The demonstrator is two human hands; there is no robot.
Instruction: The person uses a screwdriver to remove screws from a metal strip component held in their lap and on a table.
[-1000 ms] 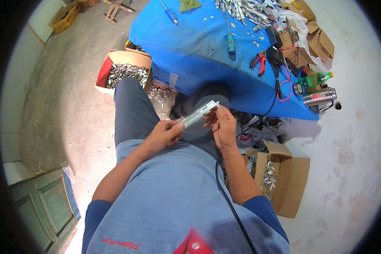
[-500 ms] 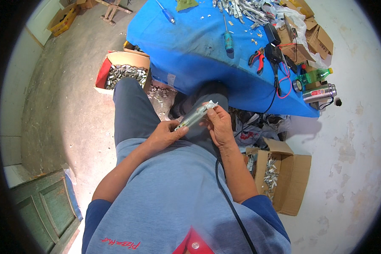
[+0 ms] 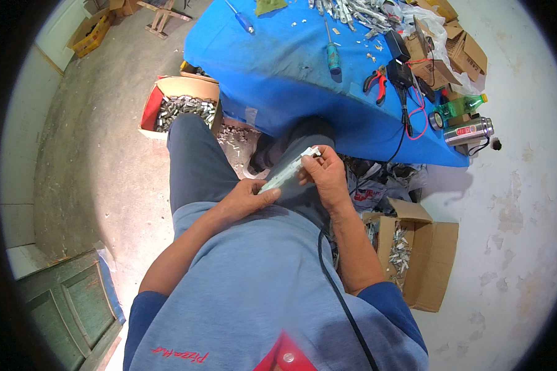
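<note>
A long, narrow, pale white plastic piece [image 3: 289,172] is held slantwise over my lap. My left hand [image 3: 249,199] is closed on its lower end, with the thumb along the top. At the upper end, my right hand [image 3: 328,175] pinches the piece between thumb and fingers, close to a jagged white tip. The face turned up looks mostly plain and light. Its underside and the fingertips behind it are hidden.
Ahead stands a blue-covered table [image 3: 278,68] with a teal screwdriver [image 3: 333,59], red-handled pliers [image 3: 375,83] and a heap of pale pieces [image 3: 353,12]. A box of metal cylinders [image 3: 182,111] sits left; an open carton [image 3: 433,266] lies right. A black cable [image 3: 337,290] crosses my shirt.
The plastic piece has rolled in my hands: its grey, hollow-looking side faced up before, a plain pale face now. My right hand has shifted slightly right and its fingers have moved around the tip.
</note>
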